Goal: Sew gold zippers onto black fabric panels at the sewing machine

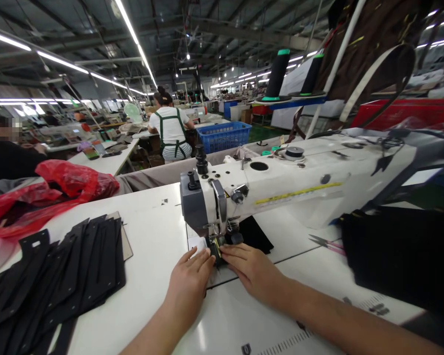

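A white sewing machine (270, 185) stands across the table, its needle area right in front of both hands. Under its presser foot lies a small dark piece with a gold-toothed zipper (217, 248). My left hand (190, 278) rests at the left of this piece, fingers stretched out and fingertips at its edge. From the right, my right hand (257, 271) lies flat with its fingertips on the zipper piece. A black fabric panel (254, 234) extends behind the needle, to the right. What is beneath my fingertips is partly hidden.
Black punched strips (85, 261) are piled at left beside a red plastic bag (70, 182). Scissors (327, 243) lie near black fabric (395, 256) at right. Thread cones (276, 76) stand above the machine. A person (170, 125) sits ahead near a blue basket (224, 135).
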{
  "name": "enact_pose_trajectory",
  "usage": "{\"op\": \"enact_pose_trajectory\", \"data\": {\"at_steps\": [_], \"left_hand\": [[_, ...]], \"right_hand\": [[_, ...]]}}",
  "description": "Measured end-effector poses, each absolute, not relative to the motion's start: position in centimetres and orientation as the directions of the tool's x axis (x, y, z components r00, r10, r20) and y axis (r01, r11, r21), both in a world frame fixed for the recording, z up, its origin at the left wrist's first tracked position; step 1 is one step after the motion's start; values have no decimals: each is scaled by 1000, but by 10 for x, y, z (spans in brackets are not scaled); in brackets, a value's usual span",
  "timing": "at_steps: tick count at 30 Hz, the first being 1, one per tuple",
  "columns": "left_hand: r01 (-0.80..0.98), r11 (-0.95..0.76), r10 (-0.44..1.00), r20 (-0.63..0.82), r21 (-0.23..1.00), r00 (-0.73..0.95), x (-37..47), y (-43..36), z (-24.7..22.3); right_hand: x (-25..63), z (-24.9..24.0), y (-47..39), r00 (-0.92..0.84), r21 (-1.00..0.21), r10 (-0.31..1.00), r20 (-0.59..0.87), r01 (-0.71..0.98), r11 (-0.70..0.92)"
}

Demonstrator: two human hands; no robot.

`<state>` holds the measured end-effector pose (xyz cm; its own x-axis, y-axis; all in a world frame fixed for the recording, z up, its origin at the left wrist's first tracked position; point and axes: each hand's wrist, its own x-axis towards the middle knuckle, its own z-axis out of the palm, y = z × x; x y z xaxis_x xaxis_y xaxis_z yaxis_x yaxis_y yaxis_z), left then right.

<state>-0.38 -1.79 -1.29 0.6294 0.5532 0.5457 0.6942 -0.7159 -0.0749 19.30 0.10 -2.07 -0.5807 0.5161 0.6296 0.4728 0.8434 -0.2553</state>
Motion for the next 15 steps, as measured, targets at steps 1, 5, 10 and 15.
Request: {"op": "enact_pose_trajectory", "data": {"at_steps": [1, 5, 10, 15], "left_hand": [[693, -714, 548, 541, -96, 639, -4, -18, -14], [670, -725, 520, 513, -159, 683, -3, -19, -13], [640, -745, 510, 458, -187, 728, -3, -17, -14], [702, -698, 529, 561, -139, 637, 0, -18, -23]], "right_hand": [[193, -21, 1, -581, -240, 503, 639, 470, 849], [190, -26, -1, -582, -171, 471, 664, 494, 852], [188, -30, -2, -573, -163, 500, 650, 538, 827], [188, -30, -2, -612, -74, 464, 641, 552, 830]]}}
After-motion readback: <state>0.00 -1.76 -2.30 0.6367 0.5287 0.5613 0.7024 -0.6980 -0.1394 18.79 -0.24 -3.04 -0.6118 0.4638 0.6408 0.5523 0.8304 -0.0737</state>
